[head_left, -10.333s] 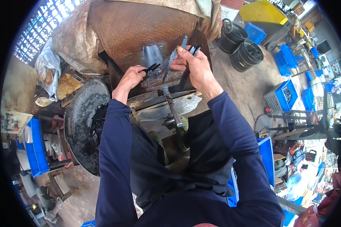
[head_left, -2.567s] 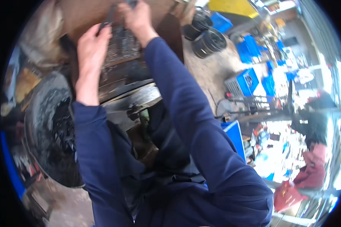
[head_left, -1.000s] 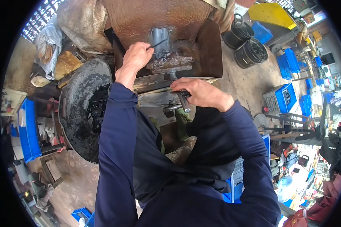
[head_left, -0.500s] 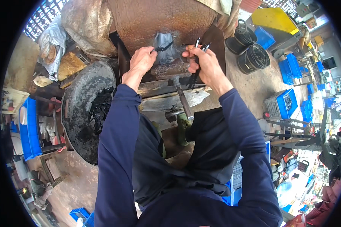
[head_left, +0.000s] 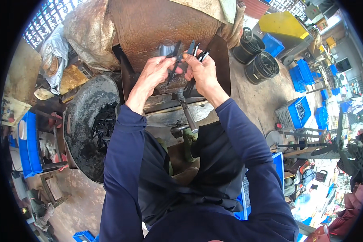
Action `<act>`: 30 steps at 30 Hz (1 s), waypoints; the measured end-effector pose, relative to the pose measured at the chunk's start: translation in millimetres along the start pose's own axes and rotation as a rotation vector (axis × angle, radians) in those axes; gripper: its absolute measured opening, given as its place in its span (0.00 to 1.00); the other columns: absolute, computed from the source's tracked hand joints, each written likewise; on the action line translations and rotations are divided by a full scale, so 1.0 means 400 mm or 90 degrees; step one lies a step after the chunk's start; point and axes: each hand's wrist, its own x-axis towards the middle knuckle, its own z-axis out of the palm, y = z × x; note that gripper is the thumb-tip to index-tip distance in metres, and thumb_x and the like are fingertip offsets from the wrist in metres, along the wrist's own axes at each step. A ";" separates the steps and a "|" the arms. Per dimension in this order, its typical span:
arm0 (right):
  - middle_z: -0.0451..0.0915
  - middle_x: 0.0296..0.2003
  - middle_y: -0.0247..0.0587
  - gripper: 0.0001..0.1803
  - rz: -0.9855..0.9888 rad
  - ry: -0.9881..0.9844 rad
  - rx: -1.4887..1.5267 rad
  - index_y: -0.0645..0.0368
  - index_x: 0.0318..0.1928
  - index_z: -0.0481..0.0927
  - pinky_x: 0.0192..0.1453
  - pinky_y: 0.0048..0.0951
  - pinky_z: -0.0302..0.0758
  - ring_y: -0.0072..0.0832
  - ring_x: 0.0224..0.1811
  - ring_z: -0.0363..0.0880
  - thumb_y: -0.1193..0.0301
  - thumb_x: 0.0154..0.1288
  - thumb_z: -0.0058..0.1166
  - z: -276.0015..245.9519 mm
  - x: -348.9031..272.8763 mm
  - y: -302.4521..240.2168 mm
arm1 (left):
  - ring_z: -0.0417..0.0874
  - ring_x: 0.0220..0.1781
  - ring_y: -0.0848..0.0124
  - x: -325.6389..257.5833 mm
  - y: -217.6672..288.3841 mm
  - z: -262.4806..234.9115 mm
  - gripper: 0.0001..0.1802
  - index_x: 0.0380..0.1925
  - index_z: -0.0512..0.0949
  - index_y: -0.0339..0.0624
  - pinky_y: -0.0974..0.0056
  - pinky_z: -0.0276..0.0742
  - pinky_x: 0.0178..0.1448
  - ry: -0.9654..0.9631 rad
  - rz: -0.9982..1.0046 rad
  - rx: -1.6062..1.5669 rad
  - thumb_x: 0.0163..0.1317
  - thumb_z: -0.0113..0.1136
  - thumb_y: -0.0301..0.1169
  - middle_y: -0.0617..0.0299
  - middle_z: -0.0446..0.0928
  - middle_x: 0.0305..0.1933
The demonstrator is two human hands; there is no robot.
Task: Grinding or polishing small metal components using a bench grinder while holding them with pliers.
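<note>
My left hand (head_left: 154,76) pinches a slim, dark metal piece (head_left: 176,51) by its middle, with its ends sticking out above and below the fingers. Close beside it on the right, my right hand (head_left: 205,77) is closed around a bunch of similar dark metal strips (head_left: 190,86), some with bright ends showing past the knuckles. The fingertips of both hands almost meet; whether they touch the same piece cannot be made out. Behind the hands a pale, shiny patch (head_left: 165,50) shows at the foot of a brown, crusted sheet (head_left: 161,24).
At my left stands a wide, blackened round pan (head_left: 78,137) with many dark metal pieces (head_left: 105,125) in it. A metal rod (head_left: 188,115) points toward my knees. Black buckets (head_left: 262,67), a blue crate (head_left: 301,111) and a yellow panel (head_left: 284,24) stand at the right.
My left hand has moved right and my right hand left, so they are now close together. The piece in my left hand has turned from slanting to nearly upright, away from the shiny patch.
</note>
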 end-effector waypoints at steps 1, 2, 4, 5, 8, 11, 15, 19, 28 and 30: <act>0.79 0.26 0.38 0.07 -0.011 0.009 -0.019 0.62 0.40 0.78 0.20 0.25 0.67 0.19 0.14 0.65 0.71 0.69 0.58 -0.005 0.001 -0.002 | 0.65 0.23 0.80 0.002 0.002 -0.005 0.17 0.45 0.82 0.37 0.71 0.61 0.28 0.025 0.001 0.028 0.69 0.55 0.40 0.66 0.81 0.32; 0.79 0.26 0.38 0.07 -0.010 0.012 -0.022 0.62 0.40 0.78 0.20 0.25 0.67 0.19 0.14 0.65 0.71 0.69 0.58 -0.013 0.001 -0.004 | 0.68 0.25 0.78 0.006 -0.001 -0.010 0.18 0.44 0.82 0.36 0.69 0.65 0.30 0.050 0.001 0.055 0.69 0.54 0.39 0.65 0.82 0.32; 0.79 0.25 0.38 0.08 0.005 0.003 -0.015 0.62 0.38 0.78 0.20 0.27 0.69 0.20 0.14 0.66 0.70 0.69 0.59 -0.025 0.000 -0.010 | 0.71 0.27 0.75 0.030 -0.039 -0.043 0.18 0.45 0.82 0.35 0.67 0.67 0.33 0.094 0.008 0.096 0.68 0.54 0.39 0.63 0.82 0.33; 0.78 0.25 0.37 0.08 0.012 -0.003 -0.011 0.62 0.37 0.78 0.21 0.28 0.69 0.20 0.13 0.66 0.69 0.69 0.60 -0.028 0.000 -0.014 | 0.74 0.29 0.72 0.045 -0.064 -0.067 0.18 0.46 0.81 0.35 0.65 0.70 0.36 0.140 0.016 0.141 0.67 0.54 0.38 0.61 0.82 0.33; 0.78 0.26 0.38 0.10 0.045 -0.039 0.017 0.62 0.37 0.78 0.22 0.30 0.71 0.21 0.14 0.67 0.68 0.69 0.60 -0.058 0.005 -0.004 | 0.77 0.33 0.69 0.082 -0.134 -0.119 0.18 0.48 0.81 0.34 0.64 0.72 0.40 0.167 0.005 0.246 0.66 0.53 0.36 0.59 0.82 0.35; 0.78 0.27 0.39 0.11 0.073 -0.049 0.062 0.62 0.37 0.77 0.25 0.33 0.75 0.23 0.17 0.70 0.66 0.69 0.60 -0.070 -0.005 -0.014 | 0.77 0.35 0.71 0.085 -0.155 -0.127 0.18 0.49 0.80 0.34 0.65 0.73 0.41 0.128 -0.035 0.371 0.66 0.51 0.33 0.59 0.81 0.38; 0.79 0.30 0.41 0.12 0.102 -0.026 0.147 0.62 0.37 0.77 0.34 0.39 0.82 0.28 0.25 0.77 0.64 0.70 0.58 -0.091 -0.009 -0.040 | 0.79 0.47 0.65 0.089 -0.175 -0.125 0.16 0.48 0.82 0.34 0.62 0.72 0.54 0.011 -0.066 0.456 0.63 0.53 0.29 0.56 0.80 0.40; 0.79 0.35 0.44 0.12 0.139 0.004 0.216 0.62 0.41 0.76 0.46 0.45 0.84 0.34 0.35 0.82 0.65 0.72 0.56 -0.100 -0.005 -0.056 | 0.79 0.49 0.64 0.087 -0.197 -0.145 0.16 0.47 0.83 0.35 0.62 0.72 0.54 0.009 0.031 0.479 0.61 0.54 0.25 0.53 0.80 0.43; 0.77 0.36 0.44 0.11 0.180 0.093 0.279 0.62 0.44 0.74 0.47 0.45 0.82 0.37 0.37 0.80 0.65 0.74 0.52 -0.114 -0.003 -0.051 | 0.82 0.49 0.58 0.089 -0.184 -0.115 0.17 0.50 0.82 0.36 0.61 0.74 0.53 0.003 0.076 0.488 0.61 0.53 0.23 0.51 0.80 0.46; 0.76 0.34 0.43 0.11 0.182 0.099 0.284 0.62 0.44 0.74 0.44 0.43 0.82 0.35 0.34 0.79 0.65 0.74 0.53 -0.123 -0.005 -0.041 | 0.82 0.48 0.58 0.084 -0.188 -0.109 0.17 0.50 0.82 0.36 0.62 0.75 0.52 0.036 0.125 0.546 0.61 0.53 0.23 0.52 0.80 0.44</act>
